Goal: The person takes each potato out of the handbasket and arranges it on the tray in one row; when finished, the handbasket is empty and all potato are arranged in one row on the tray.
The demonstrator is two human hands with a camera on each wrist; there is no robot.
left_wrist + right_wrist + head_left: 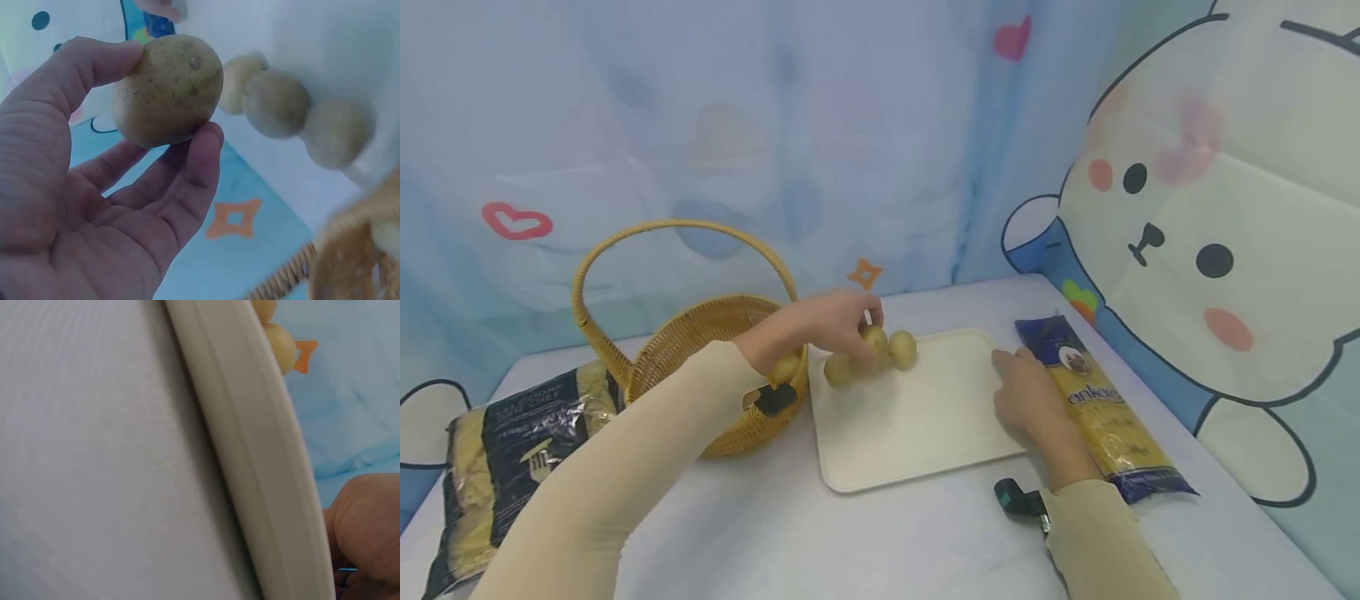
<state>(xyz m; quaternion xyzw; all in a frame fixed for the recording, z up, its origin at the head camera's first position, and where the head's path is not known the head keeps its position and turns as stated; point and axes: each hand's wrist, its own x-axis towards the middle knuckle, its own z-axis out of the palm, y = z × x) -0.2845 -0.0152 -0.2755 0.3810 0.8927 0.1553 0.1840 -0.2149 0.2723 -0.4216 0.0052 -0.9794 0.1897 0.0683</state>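
Observation:
My left hand (835, 321) pinches a potato (169, 90) between thumb and fingers, above the left end of a cream tray (917, 417). Under and beside that hand, more potatoes (902, 350) lie along the tray's far left part; the left wrist view shows them in a row, blurred. My right hand (1033, 392) grips the tray's right rim; in the right wrist view its curled fingers (372, 531) show at the edge, partly cut off. Left of the tray stands a wicker basket (662, 354) with a tall handle, and a potato (785, 368) shows in it beneath my left wrist.
A yellow and blue pasta packet (1097, 408) lies just right of my right hand. At the far left, a black and clear bag of pasta (523, 454) rests against the basket. A patterned curtain (880, 150) hangs behind the white table (820, 542).

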